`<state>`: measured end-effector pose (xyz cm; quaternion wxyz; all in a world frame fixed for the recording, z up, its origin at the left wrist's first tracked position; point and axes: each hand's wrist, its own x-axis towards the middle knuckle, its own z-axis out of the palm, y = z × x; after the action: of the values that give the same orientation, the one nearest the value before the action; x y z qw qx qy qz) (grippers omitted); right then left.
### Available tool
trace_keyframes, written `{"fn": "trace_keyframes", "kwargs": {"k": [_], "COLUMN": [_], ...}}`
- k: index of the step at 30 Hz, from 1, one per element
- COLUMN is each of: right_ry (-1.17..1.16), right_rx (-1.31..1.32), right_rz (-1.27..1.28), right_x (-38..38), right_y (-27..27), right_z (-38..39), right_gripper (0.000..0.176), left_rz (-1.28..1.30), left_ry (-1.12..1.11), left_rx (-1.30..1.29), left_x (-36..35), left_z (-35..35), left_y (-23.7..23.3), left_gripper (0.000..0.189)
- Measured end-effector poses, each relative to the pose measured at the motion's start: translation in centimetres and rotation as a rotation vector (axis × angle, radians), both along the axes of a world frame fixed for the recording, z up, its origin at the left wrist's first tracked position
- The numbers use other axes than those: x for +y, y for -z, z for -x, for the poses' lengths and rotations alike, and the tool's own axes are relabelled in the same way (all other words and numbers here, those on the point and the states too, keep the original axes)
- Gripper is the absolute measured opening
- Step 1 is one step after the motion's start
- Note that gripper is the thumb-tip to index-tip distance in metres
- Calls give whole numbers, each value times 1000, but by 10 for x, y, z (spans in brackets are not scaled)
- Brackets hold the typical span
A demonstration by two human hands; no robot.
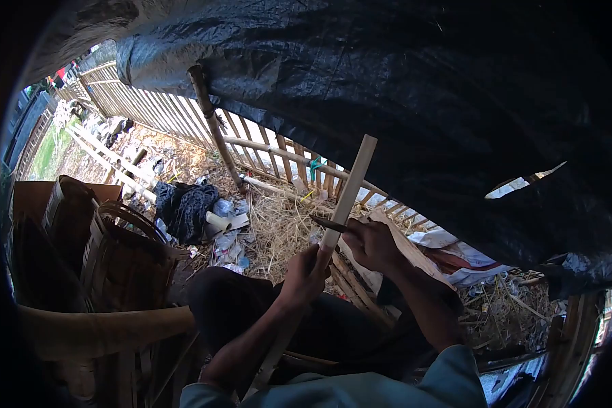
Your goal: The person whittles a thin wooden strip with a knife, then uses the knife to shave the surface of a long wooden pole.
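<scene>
A long pale bamboo strip (351, 188) slants up and away from my lap, its lower part passing between my arms. My left hand (303, 277) is closed around it below the middle. In my right hand (372, 246) is a knife (328, 223), gripped by the handle, which the fingers hide. The dark blade lies across the strip just above my left hand and appears to touch it. Its tip points to the left.
Woven baskets (126, 255) stand at the left, beside a thick bamboo pole (109, 330). A dark tarp (387, 88) hangs overhead and to the right. Straw and shavings (279, 224) cover the ground before a bamboo fence (163, 112). A bamboo post (214, 129) props the tarp.
</scene>
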<state>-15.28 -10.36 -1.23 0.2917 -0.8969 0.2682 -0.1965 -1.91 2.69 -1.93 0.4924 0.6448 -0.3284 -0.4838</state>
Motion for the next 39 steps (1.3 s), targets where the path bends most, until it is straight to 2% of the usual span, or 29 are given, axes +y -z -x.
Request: {"fn": "trace_keyframes", "kwargs": {"k": [2,3,9,12,21,24,26,27,28,31,35,39], "right_ry": [-48,-35,-54,-37,31,63,402,461,527,537,501,406], "right_rx": [43,56,17,14,-43,-45,47,-58,-14,-36,-100,-146], "right_rz": [35,29,165,223,298,397,388,456,353,346,340,318], "right_x": [6,10,16,16,20,16,-19,-47,-59,-75,-80,-74], "right_y": [3,0,3,7,19,15,12,4,-14,-16,-2,-1], "right_z": [1,1,6,6,3,3,3,11,15,23,16,16], "right_gripper": [24,18,24,28,26,27,31,35,38,35,33,31], "left_rz": [13,22,156,164,127,119,112,111,136,65,72,-39], "left_ry": [-12,-7,28,61,63,67,104,129,105,100,103,97], "left_rx": [63,35,-275,-290,-372,-394,-368,-352,-320,-187,-172,150], "left_x": [-1,-3,-1,-1,-1,-1,9,13,12,7,5,2], "left_z": [1,2,7,7,13,14,23,29,34,30,23,16], "left_y": [0,-1,-2,-9,-25,-29,-30,-31,-33,-34,-17,-20], "left_gripper": [42,40,23,20,20,21,22,23,25,26,30,33]}}
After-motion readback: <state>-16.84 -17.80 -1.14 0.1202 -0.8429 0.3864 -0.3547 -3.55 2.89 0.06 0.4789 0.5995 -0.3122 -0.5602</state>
